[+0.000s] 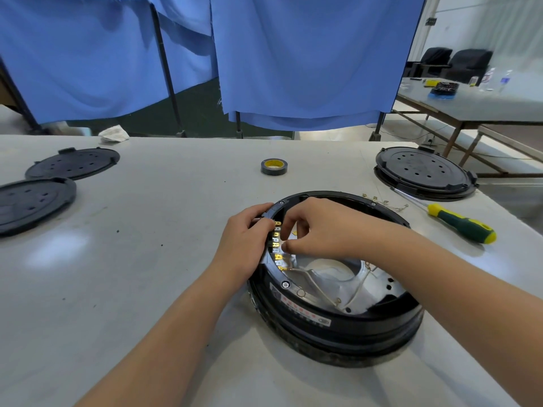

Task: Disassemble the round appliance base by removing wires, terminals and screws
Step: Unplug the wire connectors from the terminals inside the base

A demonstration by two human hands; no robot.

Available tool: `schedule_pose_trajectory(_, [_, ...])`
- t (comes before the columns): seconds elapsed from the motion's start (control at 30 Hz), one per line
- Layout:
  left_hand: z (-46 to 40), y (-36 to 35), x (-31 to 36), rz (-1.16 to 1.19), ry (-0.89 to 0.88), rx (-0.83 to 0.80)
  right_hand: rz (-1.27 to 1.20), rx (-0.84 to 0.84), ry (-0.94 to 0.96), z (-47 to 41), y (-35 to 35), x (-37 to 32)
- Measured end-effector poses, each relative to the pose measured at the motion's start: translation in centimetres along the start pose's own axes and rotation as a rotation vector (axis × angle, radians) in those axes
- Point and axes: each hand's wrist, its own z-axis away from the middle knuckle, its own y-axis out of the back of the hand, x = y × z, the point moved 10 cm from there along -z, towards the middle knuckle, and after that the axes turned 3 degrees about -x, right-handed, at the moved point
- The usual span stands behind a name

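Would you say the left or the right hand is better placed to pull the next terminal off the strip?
Right hand: its fingertips already pinch at the terminals, while the left hand grips the base rim.

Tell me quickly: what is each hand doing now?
Left hand: grips the rim of the round base.
Right hand: fingers curled at the terminals; a pinch cannot be told.

Blue curtains (308, 60) behind white table (147, 201); black chairs (467, 64) far right

glossy black plastic base (338, 324), shiny metal plate (332, 274) inside
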Motion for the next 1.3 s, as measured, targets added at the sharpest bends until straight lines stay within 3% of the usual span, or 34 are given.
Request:
schedule_pose_trajectory(0.53, [-0.1, 0.1, -0.3, -0.010, -0.007, 0.015, -0.083, 0.100, -0.008, 1.3, -1.3, -0.4])
schedule_pose_trajectory(1.3, [-0.3, 0.1, -0.4, 0.007, -0.020, 0.001, -0.045, 0.028, -0.006, 1.1, -2.2, -0.6])
